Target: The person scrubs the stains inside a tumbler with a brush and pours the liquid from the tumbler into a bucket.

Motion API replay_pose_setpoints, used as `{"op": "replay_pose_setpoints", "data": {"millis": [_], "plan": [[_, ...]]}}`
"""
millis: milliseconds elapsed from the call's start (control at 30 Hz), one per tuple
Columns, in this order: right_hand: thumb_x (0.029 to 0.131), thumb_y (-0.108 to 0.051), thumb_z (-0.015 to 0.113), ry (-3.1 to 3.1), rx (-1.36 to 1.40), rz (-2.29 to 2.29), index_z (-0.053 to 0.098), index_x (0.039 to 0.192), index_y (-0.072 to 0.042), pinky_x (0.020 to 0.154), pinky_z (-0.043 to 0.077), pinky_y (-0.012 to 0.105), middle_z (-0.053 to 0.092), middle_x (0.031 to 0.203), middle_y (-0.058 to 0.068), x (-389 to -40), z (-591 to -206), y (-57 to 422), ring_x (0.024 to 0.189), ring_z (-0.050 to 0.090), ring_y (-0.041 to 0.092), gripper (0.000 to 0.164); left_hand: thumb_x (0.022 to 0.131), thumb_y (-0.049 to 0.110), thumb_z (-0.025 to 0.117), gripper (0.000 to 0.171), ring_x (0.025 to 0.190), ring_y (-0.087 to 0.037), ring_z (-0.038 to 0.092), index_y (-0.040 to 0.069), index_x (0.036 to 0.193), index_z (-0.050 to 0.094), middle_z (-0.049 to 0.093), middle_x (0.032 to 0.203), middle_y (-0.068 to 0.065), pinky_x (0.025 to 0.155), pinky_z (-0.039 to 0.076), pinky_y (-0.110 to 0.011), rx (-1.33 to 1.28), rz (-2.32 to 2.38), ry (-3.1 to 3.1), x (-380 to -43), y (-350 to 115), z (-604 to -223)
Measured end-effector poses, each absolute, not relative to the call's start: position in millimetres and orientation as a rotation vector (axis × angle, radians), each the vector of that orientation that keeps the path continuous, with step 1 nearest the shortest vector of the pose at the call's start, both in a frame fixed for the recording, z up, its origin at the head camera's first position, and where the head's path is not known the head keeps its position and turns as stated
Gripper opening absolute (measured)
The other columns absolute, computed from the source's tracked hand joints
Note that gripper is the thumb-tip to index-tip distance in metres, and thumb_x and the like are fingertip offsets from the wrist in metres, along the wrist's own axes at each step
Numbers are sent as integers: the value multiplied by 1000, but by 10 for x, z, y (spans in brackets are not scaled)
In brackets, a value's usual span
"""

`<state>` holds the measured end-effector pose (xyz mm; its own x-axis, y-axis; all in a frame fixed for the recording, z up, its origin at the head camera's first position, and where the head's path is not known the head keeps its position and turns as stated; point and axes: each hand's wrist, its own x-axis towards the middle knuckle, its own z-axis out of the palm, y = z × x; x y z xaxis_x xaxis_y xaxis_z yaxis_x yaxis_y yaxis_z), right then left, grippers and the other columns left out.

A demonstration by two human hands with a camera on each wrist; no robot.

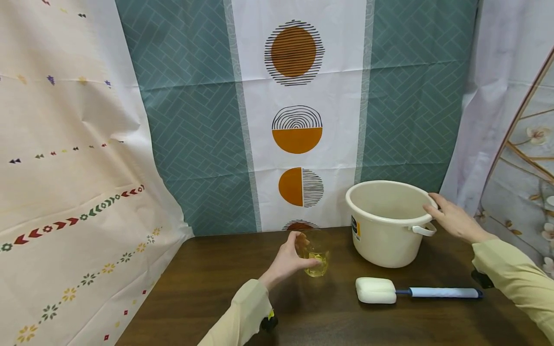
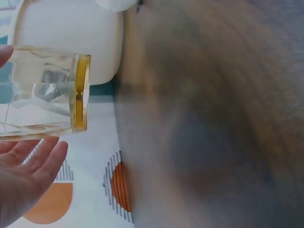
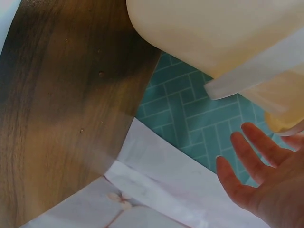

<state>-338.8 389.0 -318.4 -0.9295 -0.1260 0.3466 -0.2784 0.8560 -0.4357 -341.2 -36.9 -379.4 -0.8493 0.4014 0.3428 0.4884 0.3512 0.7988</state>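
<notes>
In the head view my left hand (image 1: 289,257) holds a clear, yellow-tinted drinking glass (image 1: 317,264), thumb on one side and fingers on the other. The left wrist view shows the glass's thick amber base (image 2: 81,92) with the tabletop beyond; whether it touches the table I cannot tell. My right hand (image 1: 456,218) grips the rim of a cream plastic bucket (image 1: 385,242) on its right side. Several fingers (image 3: 254,154) are spread outside the bucket in the right wrist view, while the thumb is hidden there. A white side handle (image 1: 424,230) hangs below the rim.
A sponge brush (image 1: 375,290) with a pale blue handle (image 1: 446,292) lies on the dark wooden table (image 1: 207,293) in front of the bucket. Patterned cloths hang behind (image 1: 195,120) and at both sides. Small droplets dot the tabletop in the right wrist view.
</notes>
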Motion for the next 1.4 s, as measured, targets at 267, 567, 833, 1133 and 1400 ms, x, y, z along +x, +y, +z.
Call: {"op": "replay_pose_setpoints", "data": {"millis": [267, 567, 833, 1133, 1400], "plan": [[98, -36, 33, -2723, 304, 713, 17, 134, 13, 82, 24, 65, 28, 126, 40, -3384, -3194, 3900, 110, 30, 56, 63, 65, 34, 81, 72, 93, -19, 51, 8, 118, 41, 54, 105, -3, 79, 41, -34, -775, -1486, -2472, -3478, -361, -3549], [98, -37, 33, -2700, 324, 704, 22, 132, 12, 80, 28, 64, 34, 123, 38, -3386, -3186, 3883, 107, 36, 54, 61, 69, 34, 78, 74, 95, -20, 50, 9, 125, 37, 51, 109, -6, 79, 41, -35, -709, -1428, -2440, -3564, -303, -3213], [98, -36, 32, -2706, 327, 691, 21, 133, 12, 79, 29, 62, 35, 123, 37, -3401, -3196, 3900, 107, 36, 53, 60, 68, 31, 78, 79, 101, -23, 47, 2, 128, 36, 47, 115, -10, 83, 40, -36, -664, -1249, -2348, -3638, -222, -3047], [98, -39, 31, -2739, 298, 689, 17, 135, 13, 79, 28, 64, 30, 125, 40, -3401, -3204, 3898, 108, 33, 55, 65, 66, 31, 79, 81, 97, -24, 47, 4, 130, 37, 46, 110, -12, 77, 43, -36, -639, -1043, -2303, -3705, -80, -2937], [98, -37, 32, -2732, 307, 677, 17, 134, 13, 80, 27, 63, 29, 125, 40, -3386, -3189, 3883, 108, 33, 56, 63, 63, 34, 80, 79, 93, -23, 45, 7, 127, 41, 46, 104, -7, 68, 45, -35, -620, -812, -2262, -3725, 117, -2766]]}}
